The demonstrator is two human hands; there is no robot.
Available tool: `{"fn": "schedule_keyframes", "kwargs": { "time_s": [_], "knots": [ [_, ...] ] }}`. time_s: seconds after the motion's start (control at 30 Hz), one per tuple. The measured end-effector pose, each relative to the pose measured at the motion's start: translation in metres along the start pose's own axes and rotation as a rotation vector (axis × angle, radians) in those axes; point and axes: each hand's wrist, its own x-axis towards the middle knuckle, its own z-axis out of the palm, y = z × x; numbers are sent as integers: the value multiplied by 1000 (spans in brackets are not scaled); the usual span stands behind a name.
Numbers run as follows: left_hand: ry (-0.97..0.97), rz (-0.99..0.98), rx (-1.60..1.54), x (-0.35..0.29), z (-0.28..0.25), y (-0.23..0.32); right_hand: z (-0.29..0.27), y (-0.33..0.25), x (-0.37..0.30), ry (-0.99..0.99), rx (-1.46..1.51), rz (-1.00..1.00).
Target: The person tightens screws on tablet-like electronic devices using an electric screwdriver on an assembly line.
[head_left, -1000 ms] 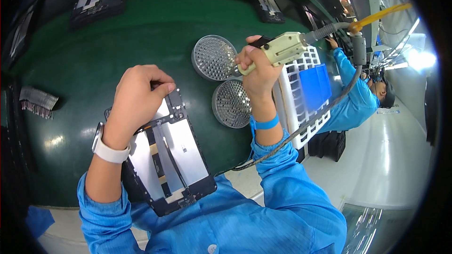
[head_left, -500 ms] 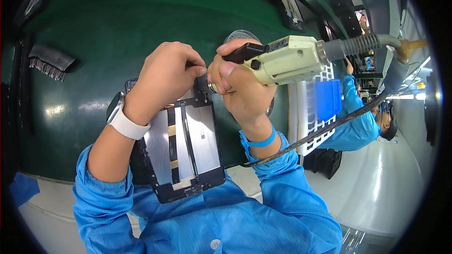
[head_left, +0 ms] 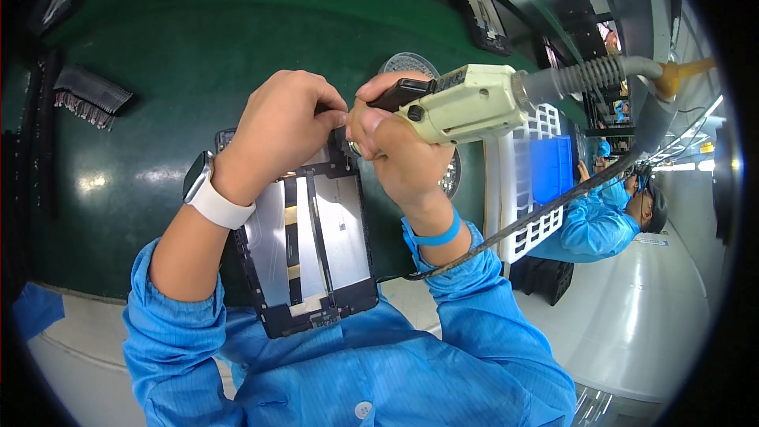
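Observation:
An open tablet housing (head_left: 348, 225) with silver plates and a black frame lies tilted at the table's near edge, its lower end over my lap. My right hand (head_left: 407, 142) is wrapped round a pale green electric screwdriver (head_left: 484, 103) with a black lever. Its tip points at the tablet's upper right corner, and my fingers hide it. Just left of the tip, my left hand (head_left: 285, 115) is closed in a pinch over the tablet's upper end. What the thumb and finger hold there, if anything, is hidden.
Round dishes (head_left: 409, 62) stand beyond and beside my right hand. A white crate (head_left: 522, 249) with a blue tray (head_left: 551, 168) is at the right, crossed by the screwdriver's cable (head_left: 545, 209). Black ribbed strips (head_left: 91, 93) lie left. More tablet housings (head_left: 481, 9) line the back. A co-worker (head_left: 597, 225) sits right.
My right hand and the screwdriver have shifted slightly left. My left hand stays almost in place. The co-worker at the right has drawn an arm in and changed posture.

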Motion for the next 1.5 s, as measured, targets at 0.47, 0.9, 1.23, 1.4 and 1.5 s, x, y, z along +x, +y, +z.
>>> {"fn": "schedule_keyframes", "kwargs": {
  "time_s": [0.47,0.9,1.23,1.4,1.5],
  "knots": [
    [-407,492,623,-170,12,73,-93,-49,38,337,-98,-307],
    [6,455,797,86,-41,-32,-109,-12,40,425,-152,-211],
    [265,273,755,161,-132,-114,-95,-9,17,349,-99,-108],
    [334,-500,1262,130,-308,-211,-81,-11,16,322,-113,-92],
    [271,-796,473,128,-282,-203,-94,-6,15,376,-107,-112]
  ]
}}
